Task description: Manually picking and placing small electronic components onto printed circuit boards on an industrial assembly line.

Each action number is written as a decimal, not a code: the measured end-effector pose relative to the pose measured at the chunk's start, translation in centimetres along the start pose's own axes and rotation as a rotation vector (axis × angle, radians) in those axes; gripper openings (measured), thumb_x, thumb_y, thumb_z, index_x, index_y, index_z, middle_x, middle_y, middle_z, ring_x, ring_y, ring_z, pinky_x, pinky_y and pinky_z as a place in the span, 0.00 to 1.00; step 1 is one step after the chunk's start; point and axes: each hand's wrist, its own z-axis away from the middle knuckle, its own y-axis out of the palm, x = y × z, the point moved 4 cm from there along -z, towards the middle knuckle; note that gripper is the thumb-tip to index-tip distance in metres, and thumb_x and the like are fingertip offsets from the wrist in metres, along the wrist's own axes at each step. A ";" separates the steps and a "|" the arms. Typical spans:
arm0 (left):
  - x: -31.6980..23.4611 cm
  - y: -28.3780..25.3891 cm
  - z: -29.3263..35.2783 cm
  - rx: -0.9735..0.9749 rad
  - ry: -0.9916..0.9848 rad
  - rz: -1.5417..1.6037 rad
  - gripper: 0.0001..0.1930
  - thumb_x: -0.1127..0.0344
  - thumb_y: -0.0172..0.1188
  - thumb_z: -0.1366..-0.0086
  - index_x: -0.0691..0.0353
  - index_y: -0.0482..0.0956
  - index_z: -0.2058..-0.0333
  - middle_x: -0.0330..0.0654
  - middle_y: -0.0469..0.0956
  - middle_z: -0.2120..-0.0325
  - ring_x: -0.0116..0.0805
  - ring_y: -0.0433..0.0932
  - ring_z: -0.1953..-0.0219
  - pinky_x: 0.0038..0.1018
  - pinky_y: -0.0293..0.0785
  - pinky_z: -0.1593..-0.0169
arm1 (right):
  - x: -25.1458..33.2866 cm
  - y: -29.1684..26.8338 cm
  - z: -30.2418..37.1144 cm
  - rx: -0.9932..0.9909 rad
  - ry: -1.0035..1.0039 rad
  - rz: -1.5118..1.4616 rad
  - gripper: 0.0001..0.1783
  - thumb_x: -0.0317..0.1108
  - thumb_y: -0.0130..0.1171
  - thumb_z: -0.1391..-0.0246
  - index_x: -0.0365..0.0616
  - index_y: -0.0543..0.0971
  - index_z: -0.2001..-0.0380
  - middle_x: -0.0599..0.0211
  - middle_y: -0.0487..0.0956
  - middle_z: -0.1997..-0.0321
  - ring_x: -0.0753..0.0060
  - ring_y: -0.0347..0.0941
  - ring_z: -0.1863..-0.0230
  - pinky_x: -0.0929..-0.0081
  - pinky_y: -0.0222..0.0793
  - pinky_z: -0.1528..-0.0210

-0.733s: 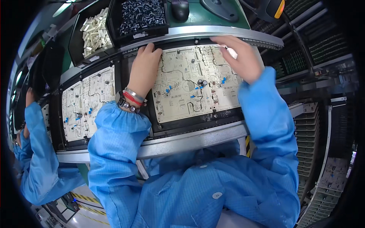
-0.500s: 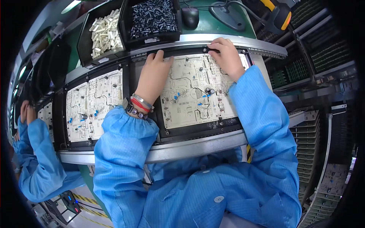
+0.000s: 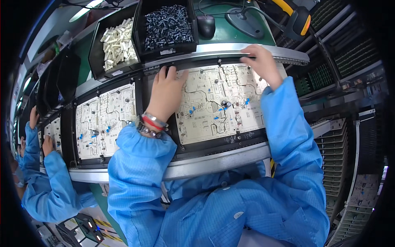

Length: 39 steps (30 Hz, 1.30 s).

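A white printed circuit board (image 3: 205, 123) with blue and black components sits in a black carrier frame (image 3: 193, 149) in front of me. My left hand (image 3: 166, 90) is at the board's upper left corner, fingers apart, their tips at the frame's far edge and the thumb over the board. My right hand (image 3: 265, 66) hovers by the far right corner, thumb and fingers apart with nothing seen between them. A dark post (image 3: 219, 61) stands on the frame's far edge, between my hands. What lies under my left fingertips is hidden.
A second board (image 3: 108, 127) sits in a carrier to the left. Behind the metal rail (image 3: 214, 49) stand bins of white parts (image 3: 117, 45) and dark parts (image 3: 168, 26), a mouse (image 3: 206, 26) and a scanner (image 3: 298, 20). A co-worker's hands (image 3: 48, 145) are at far left; racks (image 3: 333, 164) stand right.
My right hand has moved right, away from the post at the frame's far edge. My left hand stays at the upper left corner. The co-worker's hands have moved apart.
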 end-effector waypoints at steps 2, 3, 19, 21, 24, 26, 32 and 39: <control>0.4 -0.4 0.2 0.099 -0.029 0.093 0.22 0.71 0.51 0.44 0.50 0.71 0.48 0.49 0.64 0.49 0.53 0.63 0.47 0.38 0.63 0.45 | -2.9 -3.3 1.0 -0.065 0.033 0.344 0.10 0.28 0.61 0.58 0.37 0.79 0.69 0.59 0.76 0.66 0.60 0.74 0.64 0.71 0.69 0.59; 0.3 -0.9 0.3 0.095 -0.024 0.088 0.22 0.71 0.51 0.44 0.50 0.71 0.48 0.49 0.64 0.49 0.53 0.63 0.47 0.38 0.63 0.45 | -3.7 -4.2 1.5 -0.025 0.090 0.525 0.10 0.28 0.62 0.59 0.37 0.79 0.69 0.58 0.76 0.67 0.58 0.73 0.63 0.70 0.69 0.59; 0.9 -2.6 0.9 0.425 -0.305 0.234 0.45 0.61 0.66 0.55 0.66 0.54 0.40 0.55 0.75 0.78 0.51 0.76 0.71 0.38 0.73 0.64 | -4.5 -2.3 2.3 -0.128 0.302 0.460 0.10 0.36 0.61 0.58 0.41 0.77 0.81 0.57 0.77 0.77 0.54 0.74 0.72 0.63 0.68 0.67; 0.7 -2.8 0.7 0.418 -0.304 0.230 0.45 0.61 0.67 0.55 0.66 0.54 0.40 0.54 0.75 0.77 0.50 0.76 0.70 0.37 0.72 0.65 | -4.0 -2.0 2.1 -0.133 0.284 0.501 0.11 0.38 0.61 0.57 0.41 0.77 0.81 0.57 0.77 0.78 0.53 0.74 0.72 0.63 0.68 0.68; 0.5 -2.5 0.7 0.391 -0.302 0.230 0.44 0.62 0.67 0.56 0.66 0.55 0.41 0.53 0.75 0.78 0.49 0.75 0.70 0.37 0.72 0.65 | -3.6 -2.4 2.1 -0.091 0.313 0.545 0.12 0.40 0.60 0.55 0.41 0.78 0.79 0.55 0.77 0.77 0.52 0.74 0.72 0.61 0.68 0.68; 0.3 -2.6 0.5 0.362 -0.292 0.264 0.43 0.64 0.67 0.57 0.67 0.56 0.42 0.52 0.75 0.78 0.50 0.76 0.70 0.38 0.72 0.65 | -2.4 -3.1 1.9 -0.041 0.283 0.624 0.13 0.40 0.60 0.55 0.41 0.79 0.78 0.55 0.77 0.77 0.52 0.74 0.73 0.61 0.68 0.69; -2.7 -1.2 0.7 0.280 -0.222 0.514 0.39 0.62 0.59 0.45 0.61 0.48 0.39 0.61 0.74 0.78 0.58 0.74 0.72 0.44 0.69 0.67 | 9.9 -1.6 -1.2 -0.076 -0.267 0.037 0.07 0.28 0.54 0.50 0.36 0.77 0.67 0.54 0.77 0.68 0.54 0.73 0.66 0.67 0.68 0.63; -3.0 -5.6 0.2 0.263 -0.382 0.314 0.28 0.64 0.54 0.42 0.64 0.58 0.43 0.60 0.75 0.72 0.57 0.75 0.68 0.44 0.69 0.63 | 12.4 8.0 -9.2 -0.090 -0.658 -0.023 0.10 0.24 0.52 0.51 0.35 0.75 0.63 0.55 0.75 0.62 0.54 0.73 0.61 0.64 0.69 0.58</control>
